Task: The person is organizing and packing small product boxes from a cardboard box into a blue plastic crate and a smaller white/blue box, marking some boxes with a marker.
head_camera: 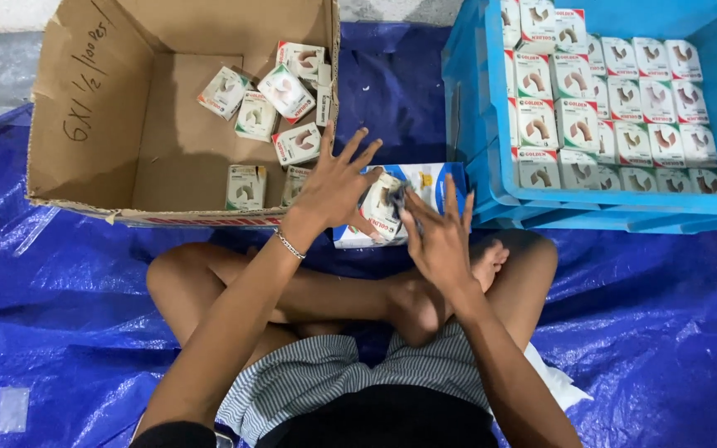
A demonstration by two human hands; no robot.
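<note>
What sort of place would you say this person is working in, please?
Probably an informal packing area on a floor rather than a proper workstation. A blue tarpaulin covers the ground, a cardboard carton holds loose small boxes, and a blue plastic crate holds neat rows of them.
</note>
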